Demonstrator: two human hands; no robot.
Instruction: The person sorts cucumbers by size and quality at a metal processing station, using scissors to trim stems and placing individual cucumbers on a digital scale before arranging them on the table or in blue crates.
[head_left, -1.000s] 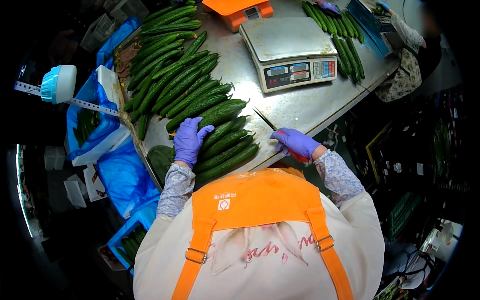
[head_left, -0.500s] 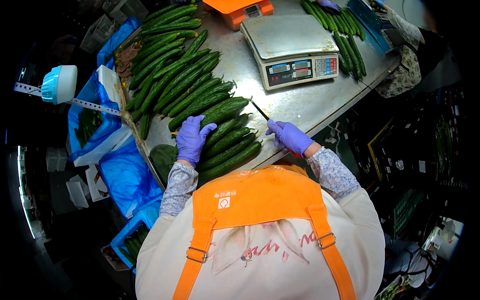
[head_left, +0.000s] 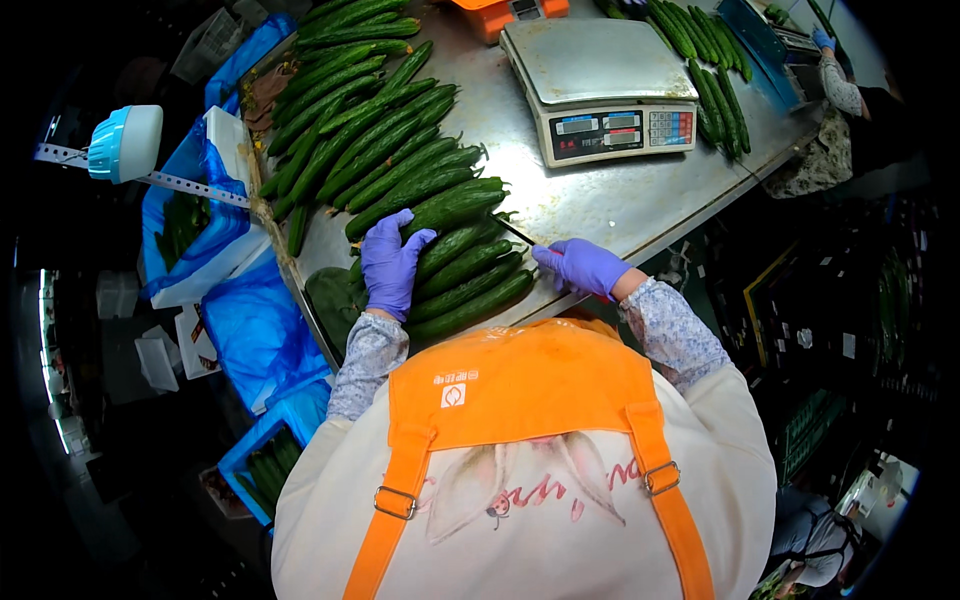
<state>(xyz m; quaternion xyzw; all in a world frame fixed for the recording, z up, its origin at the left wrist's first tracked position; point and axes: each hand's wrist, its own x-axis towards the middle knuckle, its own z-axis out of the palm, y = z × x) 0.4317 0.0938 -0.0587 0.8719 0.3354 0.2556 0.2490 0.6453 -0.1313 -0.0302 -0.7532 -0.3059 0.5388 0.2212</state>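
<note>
My left hand (head_left: 391, 262), in a purple glove, rests at the left end of a row of green cucumbers. Its thumb and fingers close around the end of one thick cucumber (head_left: 458, 204). A slim knife with a dark blade (head_left: 514, 230) is gripped in my gloved right hand (head_left: 582, 267), with a bit of red showing at the handle. The blade points up and left, its tip among the cucumbers' right ends, beside a short stalk. Just below lie several more cucumbers (head_left: 475, 303), side by side.
A digital scale (head_left: 608, 85) stands on the metal table (head_left: 590, 205), with an orange scale (head_left: 495, 18) behind it. More cucumbers (head_left: 722, 110) lie at the right. Blue-lined boxes (head_left: 255, 335) line the left edge, below a lamp (head_left: 125, 143). A co-worker's gloved hand (head_left: 823, 40) shows far right.
The knife tip has moved from the thick cucumber's right end down toward the neighbouring one. My left hand stays at the same cucumber. The whole view has shifted slightly.
</note>
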